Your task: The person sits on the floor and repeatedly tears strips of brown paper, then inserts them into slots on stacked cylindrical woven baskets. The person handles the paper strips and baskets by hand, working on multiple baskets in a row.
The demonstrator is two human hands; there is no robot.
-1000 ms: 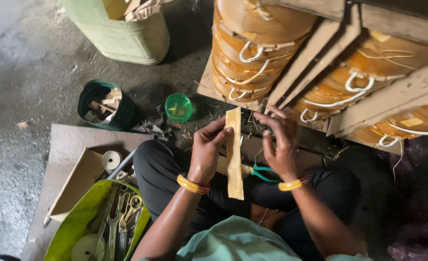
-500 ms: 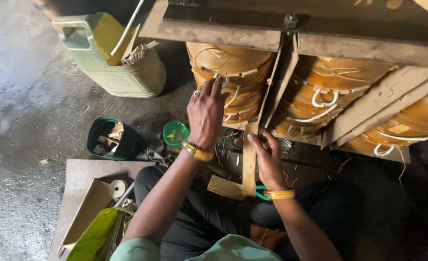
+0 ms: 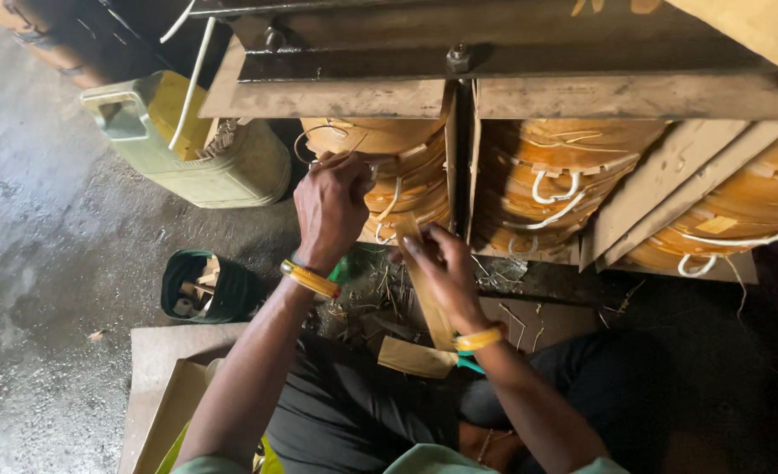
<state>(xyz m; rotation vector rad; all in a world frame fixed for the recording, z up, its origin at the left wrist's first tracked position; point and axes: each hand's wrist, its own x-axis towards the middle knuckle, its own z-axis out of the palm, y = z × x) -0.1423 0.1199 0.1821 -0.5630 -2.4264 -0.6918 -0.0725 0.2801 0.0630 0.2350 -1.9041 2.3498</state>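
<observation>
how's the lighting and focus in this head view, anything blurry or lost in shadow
Head view: daylight falls on the concrete floor at left; the lower right sinks into near-black shadow. The left hand and right hand at the wound coils look fairly sharp.

Yellow bangles on both wrists, black trousers

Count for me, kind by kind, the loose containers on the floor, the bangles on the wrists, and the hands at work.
Pale green jerrycan on the floor: 1
Small dark green tub of scraps: 1
Yellow bangles, one on the left wrist and one on the right wrist: 2
Hands, left hand and right hand: 2
Total: 6
</observation>
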